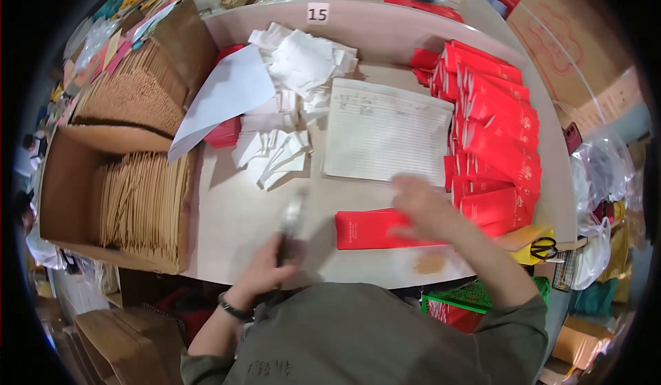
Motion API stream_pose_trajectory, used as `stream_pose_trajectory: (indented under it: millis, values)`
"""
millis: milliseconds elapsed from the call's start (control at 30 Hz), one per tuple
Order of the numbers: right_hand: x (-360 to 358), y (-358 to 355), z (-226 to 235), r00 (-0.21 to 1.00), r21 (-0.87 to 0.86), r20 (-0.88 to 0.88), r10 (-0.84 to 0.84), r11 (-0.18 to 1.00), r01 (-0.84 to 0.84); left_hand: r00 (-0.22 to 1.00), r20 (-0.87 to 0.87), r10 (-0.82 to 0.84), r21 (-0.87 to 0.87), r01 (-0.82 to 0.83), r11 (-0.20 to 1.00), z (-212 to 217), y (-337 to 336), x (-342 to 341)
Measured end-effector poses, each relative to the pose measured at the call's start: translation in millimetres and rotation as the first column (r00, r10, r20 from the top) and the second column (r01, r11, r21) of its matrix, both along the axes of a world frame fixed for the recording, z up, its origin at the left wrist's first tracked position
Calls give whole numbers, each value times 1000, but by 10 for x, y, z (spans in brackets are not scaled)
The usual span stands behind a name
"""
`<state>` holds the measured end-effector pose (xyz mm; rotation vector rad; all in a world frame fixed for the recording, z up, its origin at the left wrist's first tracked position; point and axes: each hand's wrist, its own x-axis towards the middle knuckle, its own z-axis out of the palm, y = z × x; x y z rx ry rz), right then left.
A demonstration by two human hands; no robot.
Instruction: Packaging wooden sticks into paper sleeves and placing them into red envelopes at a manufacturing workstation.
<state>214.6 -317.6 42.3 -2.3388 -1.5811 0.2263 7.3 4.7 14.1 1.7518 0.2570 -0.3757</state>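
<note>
A cardboard box [71, 161] stands at the left end of the counter [234, 226], its brown envelopes [141, 202] packed on edge, an arrangement that likely saves room and leaves each one easy to pull. A white sheet [231, 96] leans across the corner beside it. The left hand [270, 264] is closed around a dark and silver tool [293, 213], blurred but perhaps a stapler, its end pointing away from the body, apparently for a firm grip. Beyond it, white slips [282, 158] lie loosely fanned, probably so single pieces lift off readily. A lined paper pad [385, 133] lies flat mid-counter, seemingly placed to stay in sight. In front of it, near the worker's body, a red packet [368, 230] lies lengthwise, with the right hand [423, 206] over its far right part. Motion blurs that hand; whether it touches or grips the packet cannot be told. More red packets [496, 130] overlap in a heap along the right side, perhaps to keep the middle free. Black scissors [544, 248] rest on something yellow at the right corner, seemingly parked aside but reachable.
</note>
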Motion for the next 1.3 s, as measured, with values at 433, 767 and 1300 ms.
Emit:
stream_pose_trajectory:
  millis: [433,767,1300]
  values:
    - [-783,904,-415,856,-263,-186,-482,864,429,962,272,17,641,-194,742,-133,-184,107]
    - [-842,1125,-457,815,-122,-334,-474,879,461,861,178,-476,691,235,683,5,-56,314]
    - [498,2960,-347,919,239,387,-76,971,-20,856,263,445,888,-395,236,-202,2311,-764]
